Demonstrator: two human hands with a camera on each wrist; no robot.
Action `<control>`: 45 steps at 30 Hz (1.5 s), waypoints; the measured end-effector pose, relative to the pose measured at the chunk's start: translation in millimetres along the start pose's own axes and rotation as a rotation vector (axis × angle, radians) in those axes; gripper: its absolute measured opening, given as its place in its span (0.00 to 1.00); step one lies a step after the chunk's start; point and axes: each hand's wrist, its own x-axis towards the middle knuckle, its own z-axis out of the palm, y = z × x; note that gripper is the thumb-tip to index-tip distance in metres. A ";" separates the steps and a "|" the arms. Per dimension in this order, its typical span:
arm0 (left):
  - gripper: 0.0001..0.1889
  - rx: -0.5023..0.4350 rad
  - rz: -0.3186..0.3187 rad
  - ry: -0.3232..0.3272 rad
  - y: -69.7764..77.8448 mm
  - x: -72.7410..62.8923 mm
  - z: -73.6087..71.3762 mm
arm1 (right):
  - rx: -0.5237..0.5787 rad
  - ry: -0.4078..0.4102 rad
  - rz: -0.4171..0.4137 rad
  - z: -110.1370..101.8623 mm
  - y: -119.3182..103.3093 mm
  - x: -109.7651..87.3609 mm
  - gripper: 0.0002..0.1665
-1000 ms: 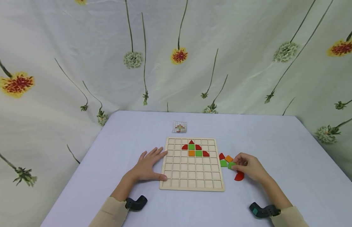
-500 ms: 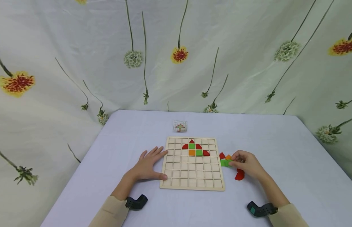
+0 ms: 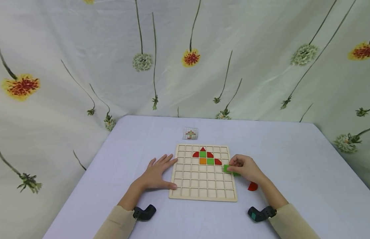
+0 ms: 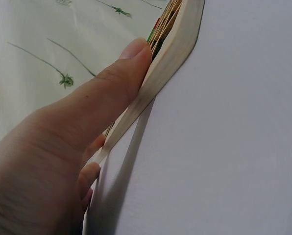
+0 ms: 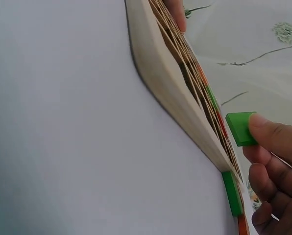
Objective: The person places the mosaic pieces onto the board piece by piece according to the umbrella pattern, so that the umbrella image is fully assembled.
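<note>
A pale wooden grid board (image 3: 193, 183) lies on the table. Near its far side sit red, green and orange pieces, among them an orange square (image 3: 203, 161) and a red triangle (image 3: 203, 149). My right hand (image 3: 244, 167) pinches a green square tile (image 5: 241, 128) between thumb and fingers, over the board's right edge. Along the board's left edge rests my left hand (image 3: 156, 175), fingers spread, with the thumb on the near left part of the rim. Another green piece (image 5: 232, 193) lies against the board's right side, partly hidden by my right hand in the head view.
A small card (image 3: 190, 133) printed with a coloured grid pattern lies beyond the board. Red rounded pieces (image 3: 253, 186) lie under my right wrist, on the white tablecloth (image 3: 277, 146). A flowered curtain (image 3: 256, 59) hangs behind the table.
My right hand has picked up the green square from the loose pieces and moved it left, over the board's right edge. My left hand stays in place on the board.
</note>
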 end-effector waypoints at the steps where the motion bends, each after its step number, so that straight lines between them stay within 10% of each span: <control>1: 0.56 0.000 0.000 -0.001 0.1 0.1 0.2 | 0.008 -0.005 0.001 1.8 -1.1 2.3 0.10; 45: 0.56 0.000 0.004 -0.003 0.9 -0.2 -1.4 | 0.061 -0.092 -0.120 71.3 -43.8 68.7 0.09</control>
